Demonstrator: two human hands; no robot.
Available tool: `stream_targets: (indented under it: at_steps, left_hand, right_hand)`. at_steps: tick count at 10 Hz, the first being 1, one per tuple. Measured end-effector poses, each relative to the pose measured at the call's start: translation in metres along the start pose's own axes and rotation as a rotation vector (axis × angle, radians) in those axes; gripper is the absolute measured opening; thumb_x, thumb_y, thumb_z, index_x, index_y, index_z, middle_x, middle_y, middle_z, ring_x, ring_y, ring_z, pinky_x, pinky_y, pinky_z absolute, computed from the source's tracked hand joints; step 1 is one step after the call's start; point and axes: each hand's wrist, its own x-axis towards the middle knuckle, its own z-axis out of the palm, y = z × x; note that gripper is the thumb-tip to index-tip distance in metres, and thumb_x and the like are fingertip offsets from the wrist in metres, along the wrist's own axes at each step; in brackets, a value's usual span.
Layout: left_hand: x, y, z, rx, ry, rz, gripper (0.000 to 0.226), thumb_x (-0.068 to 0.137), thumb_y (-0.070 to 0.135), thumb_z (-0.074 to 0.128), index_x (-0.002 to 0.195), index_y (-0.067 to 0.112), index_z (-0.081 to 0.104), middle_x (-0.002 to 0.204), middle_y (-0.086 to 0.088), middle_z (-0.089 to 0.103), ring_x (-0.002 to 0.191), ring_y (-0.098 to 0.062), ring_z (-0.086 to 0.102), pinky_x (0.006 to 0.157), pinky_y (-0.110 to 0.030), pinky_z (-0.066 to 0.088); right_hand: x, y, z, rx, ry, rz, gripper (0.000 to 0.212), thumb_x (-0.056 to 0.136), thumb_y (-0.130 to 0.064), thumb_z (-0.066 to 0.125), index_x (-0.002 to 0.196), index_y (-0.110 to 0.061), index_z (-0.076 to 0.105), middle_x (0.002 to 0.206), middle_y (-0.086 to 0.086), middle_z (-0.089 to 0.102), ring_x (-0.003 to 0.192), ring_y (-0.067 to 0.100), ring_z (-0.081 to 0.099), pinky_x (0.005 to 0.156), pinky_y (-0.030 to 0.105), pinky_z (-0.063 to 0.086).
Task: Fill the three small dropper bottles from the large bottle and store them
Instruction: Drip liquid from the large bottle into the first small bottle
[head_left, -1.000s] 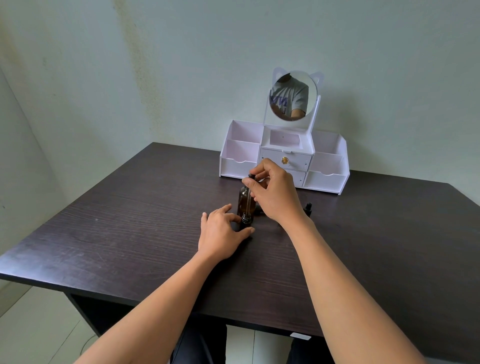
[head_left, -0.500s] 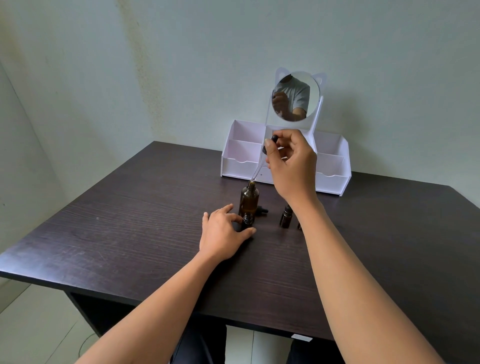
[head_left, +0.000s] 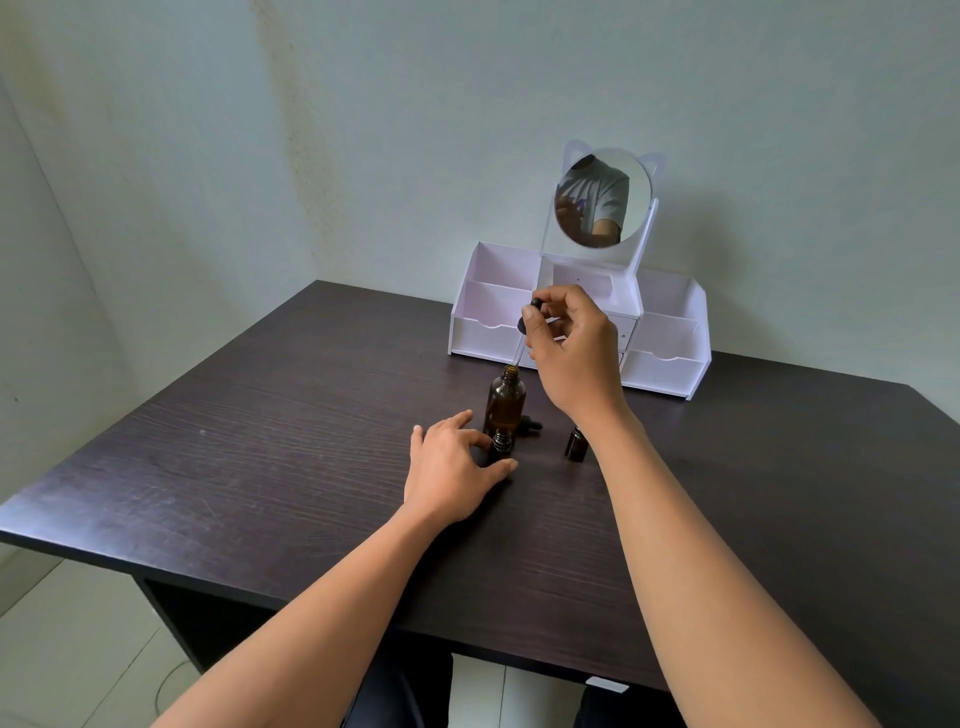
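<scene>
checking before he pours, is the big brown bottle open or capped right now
Open. The big brown bottle stands upright with its threaded neck bare; the right hand holds the dropper lifted above it.

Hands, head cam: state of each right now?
Left hand: closed around a small bottle standing on the table.
Right hand: pinching the dropper, lifted above the open large bottle.

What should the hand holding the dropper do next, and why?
Probably bring the dropper down and toward the person, over the small bottle that the left hand steadies. The right hand has it lifted clear of the large bottle, and the small bottle's neck looks uncapped.
</scene>
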Motion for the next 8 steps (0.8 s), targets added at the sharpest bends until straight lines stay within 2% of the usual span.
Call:
stream_targets:
  at_steps: [2,3,5,8]
  left_hand:
    - [0.0011,-0.0002,0.0004,0.004,-0.006,0.002,0.047,0.08,0.062,0.069,0.115,0.031,0.07,0.156,0.003,0.038,0.143,-0.017,0.034,0.12,-0.053,0.009]
    - [0.001,-0.0003,0.0007,0.007,-0.002,-0.001,0.048,0.08,0.062,0.069,0.115,0.031,0.07,0.156,0.003,0.038,0.142,-0.017,0.034,0.12,-0.053,0.009]
    - [0.0007,0.0001,0.0004,0.003,0.0,0.001,0.047,0.08,0.062,0.069,0.116,0.031,0.07,0.155,0.003,0.038,0.142,-0.017,0.035,0.121,-0.053,0.01]
    - [0.0011,-0.0004,0.0006,0.011,-0.003,0.007,0.047,0.08,0.063,0.068,0.115,0.031,0.07,0.156,0.003,0.038,0.142,-0.017,0.035,0.121,-0.053,0.011]
  right_hand:
    - [-0.0027,0.0048,0.0031,-0.016,-0.05,0.054,0.004,0.097,-0.02,0.061,0.099,-0.023,0.062,0.088,-0.004,0.071,0.085,0.019,0.071,0.076,0.045,0.061]
    - [-0.0025,0.005,0.0039,-0.019,-0.066,0.073,0.008,0.098,-0.02,0.06,0.092,-0.024,0.062,0.084,-0.006,0.069,0.084,0.02,0.071,0.077,0.047,0.061]
    - [-0.0006,0.006,0.0058,-0.047,-0.056,0.073,0.001,0.096,-0.022,0.063,0.096,-0.023,0.063,0.089,0.0,0.071,0.082,0.017,0.07,0.075,0.044,0.061]
    - [0.0011,0.0073,0.0075,-0.026,-0.08,0.117,0.005,0.097,-0.02,0.062,0.093,-0.023,0.063,0.088,0.0,0.069,0.077,0.021,0.071,0.073,0.047,0.061]
